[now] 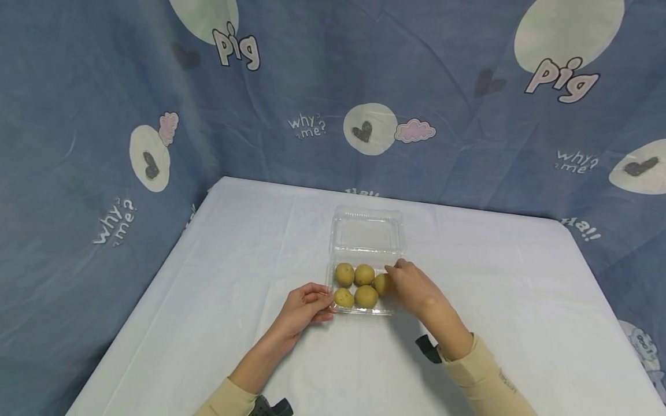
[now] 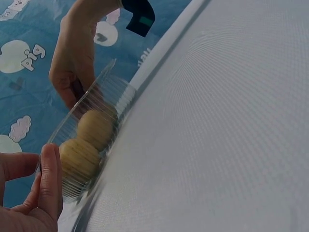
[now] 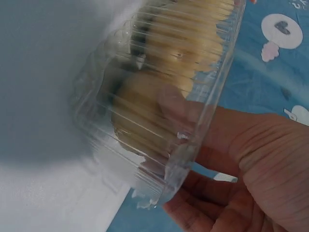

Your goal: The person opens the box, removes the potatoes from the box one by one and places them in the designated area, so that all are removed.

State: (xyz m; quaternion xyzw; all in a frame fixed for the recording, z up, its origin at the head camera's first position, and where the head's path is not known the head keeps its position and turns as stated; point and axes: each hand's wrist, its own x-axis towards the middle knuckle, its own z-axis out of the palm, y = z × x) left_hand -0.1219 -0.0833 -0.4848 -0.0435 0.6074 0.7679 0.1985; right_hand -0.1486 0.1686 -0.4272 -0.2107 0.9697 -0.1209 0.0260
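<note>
A clear plastic clamshell box (image 1: 366,312) lies with its lid (image 1: 367,231) folded back, away from the person. Several round, yellow-brown potatoes (image 1: 366,296) sit in its base in two rows. At the near left corner, the left hand (image 1: 307,304) pinches the box's side, thumb and fingers at the rim in the left wrist view. The right hand (image 1: 416,289) reaches over the right side, its thumb (image 3: 173,99) against the rightmost potato (image 3: 137,113) behind the ribbed wall. Its other fingers are bent low, partly hidden by that wall.
A white cloth covers the table (image 1: 218,277), with its far edge just behind the lid. Blue printed fabric (image 1: 442,75) hangs behind and at the sides. Dark wrist bands (image 1: 429,349) sit at both sleeve cuffs.
</note>
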